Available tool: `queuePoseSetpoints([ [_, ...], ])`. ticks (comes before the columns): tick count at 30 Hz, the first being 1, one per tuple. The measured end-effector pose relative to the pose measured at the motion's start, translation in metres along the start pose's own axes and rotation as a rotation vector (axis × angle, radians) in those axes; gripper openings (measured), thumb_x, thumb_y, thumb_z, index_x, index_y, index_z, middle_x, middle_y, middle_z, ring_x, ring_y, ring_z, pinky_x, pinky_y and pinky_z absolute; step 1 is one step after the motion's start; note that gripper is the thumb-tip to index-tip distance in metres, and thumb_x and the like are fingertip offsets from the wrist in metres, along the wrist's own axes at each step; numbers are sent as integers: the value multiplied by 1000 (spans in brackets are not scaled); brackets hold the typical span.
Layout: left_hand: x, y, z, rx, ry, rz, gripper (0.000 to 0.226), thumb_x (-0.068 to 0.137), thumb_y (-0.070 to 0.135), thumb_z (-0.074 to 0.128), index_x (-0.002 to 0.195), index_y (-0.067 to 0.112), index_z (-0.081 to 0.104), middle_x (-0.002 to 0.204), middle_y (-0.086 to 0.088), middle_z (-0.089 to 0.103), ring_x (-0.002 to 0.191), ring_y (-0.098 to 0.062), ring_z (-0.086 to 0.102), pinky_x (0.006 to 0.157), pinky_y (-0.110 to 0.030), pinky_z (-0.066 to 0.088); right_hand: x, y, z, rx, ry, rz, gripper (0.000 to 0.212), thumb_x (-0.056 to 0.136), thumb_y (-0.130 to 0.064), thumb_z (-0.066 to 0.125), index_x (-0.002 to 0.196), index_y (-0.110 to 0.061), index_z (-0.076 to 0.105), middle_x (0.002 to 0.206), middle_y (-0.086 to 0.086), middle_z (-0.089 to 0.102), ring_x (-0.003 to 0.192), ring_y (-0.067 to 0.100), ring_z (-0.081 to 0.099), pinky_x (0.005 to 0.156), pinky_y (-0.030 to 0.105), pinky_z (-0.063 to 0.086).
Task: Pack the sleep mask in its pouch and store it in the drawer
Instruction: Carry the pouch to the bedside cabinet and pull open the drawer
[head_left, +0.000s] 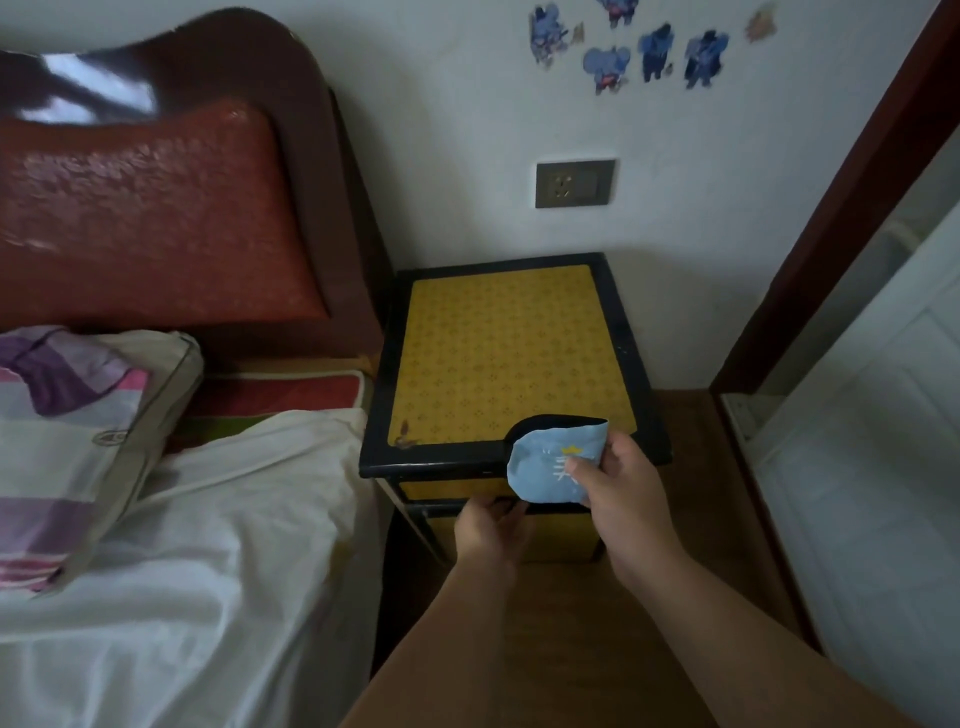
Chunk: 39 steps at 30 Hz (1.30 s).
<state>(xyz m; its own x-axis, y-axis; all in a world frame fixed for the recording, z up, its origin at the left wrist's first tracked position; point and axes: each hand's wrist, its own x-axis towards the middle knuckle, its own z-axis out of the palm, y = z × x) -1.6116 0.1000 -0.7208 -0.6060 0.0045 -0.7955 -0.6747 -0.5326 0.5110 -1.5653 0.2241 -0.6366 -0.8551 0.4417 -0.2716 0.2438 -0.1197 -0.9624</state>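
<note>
My right hand (618, 486) holds a light blue pouch (545, 462) with pale lettering, in front of the front edge of the nightstand (511, 358). A black curved edge, probably the sleep mask, shows along the top of the pouch. The nightstand has a yellow patterned top and a black frame. Lower down, my left hand (491, 527) has its fingers on the black lower edge of the top drawer front (441, 488). I cannot tell whether the drawer is pulled out at all.
A bed with a white sheet (208, 545) and a striped pillow (67, 441) lies left of the nightstand, under a red padded headboard (145, 218). A wall socket (575, 183) sits above the stand. A dark door frame (831, 218) and white door are on the right.
</note>
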Motion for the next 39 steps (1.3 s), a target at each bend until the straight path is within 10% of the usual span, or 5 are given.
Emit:
queuePoseSetpoints([
  [39,-42,-58,-69,-10,163,-135,25,104,11,42,120,7,62,111,-20,72,89,-30,73,58,-36,60,-40,-6,8,-80,69,100,29,92,-10,65,94,-38,61,100,-13,71,92,3,67,67,18,50],
])
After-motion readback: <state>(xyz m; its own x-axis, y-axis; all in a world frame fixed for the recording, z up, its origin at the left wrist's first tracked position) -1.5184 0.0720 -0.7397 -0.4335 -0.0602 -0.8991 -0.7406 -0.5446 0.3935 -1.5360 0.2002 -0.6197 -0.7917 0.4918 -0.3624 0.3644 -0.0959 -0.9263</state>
